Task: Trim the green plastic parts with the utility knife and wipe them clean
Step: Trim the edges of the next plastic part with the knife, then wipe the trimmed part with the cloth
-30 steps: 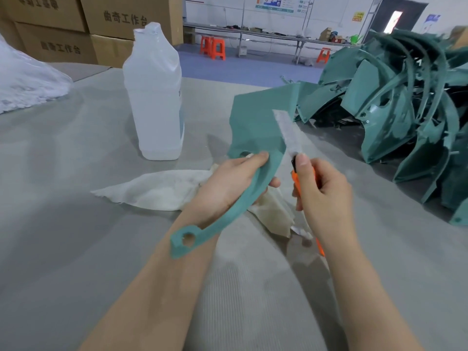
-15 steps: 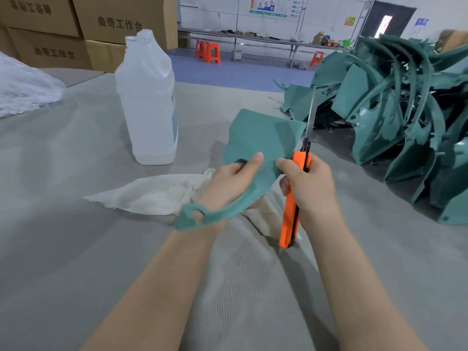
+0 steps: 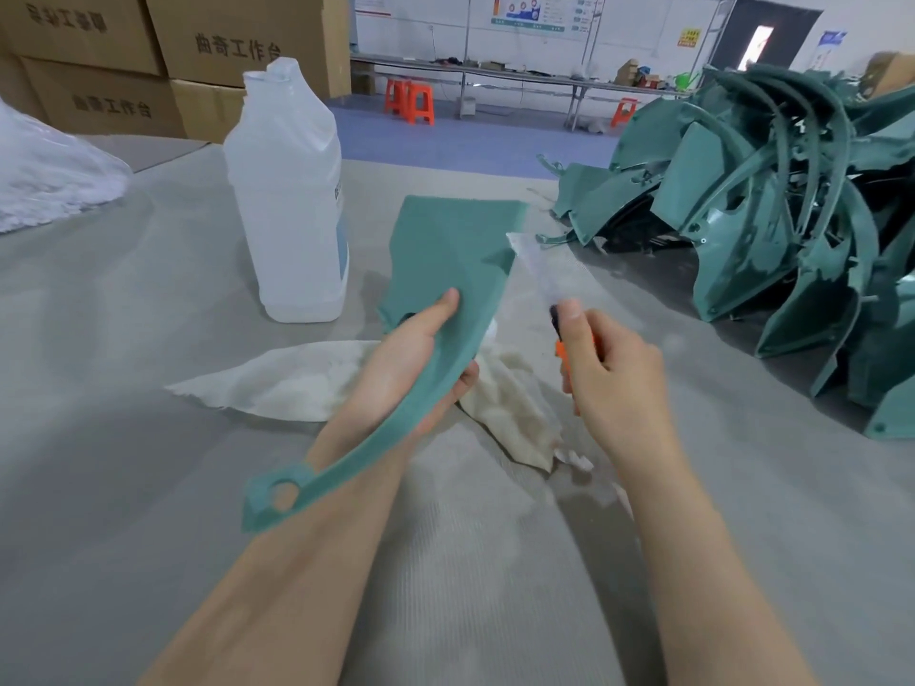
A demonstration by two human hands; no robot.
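Grey table, translucent bottle upright, cream cloth beside it, heap of green parts right, white bag left

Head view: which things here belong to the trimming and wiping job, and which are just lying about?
Job: green part, left hand holding it, utility knife in right hand, cloth, pile of green parts, probably bottle.
Lying about: cardboard boxes, orange stools, white bag.

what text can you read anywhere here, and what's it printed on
"曲奇工作台": upper cardboard box
"曲奇工作台", less sharp: lower cardboard box
Too blurred to read: print on the top-left box, bottle label, wall posters, yellow sign
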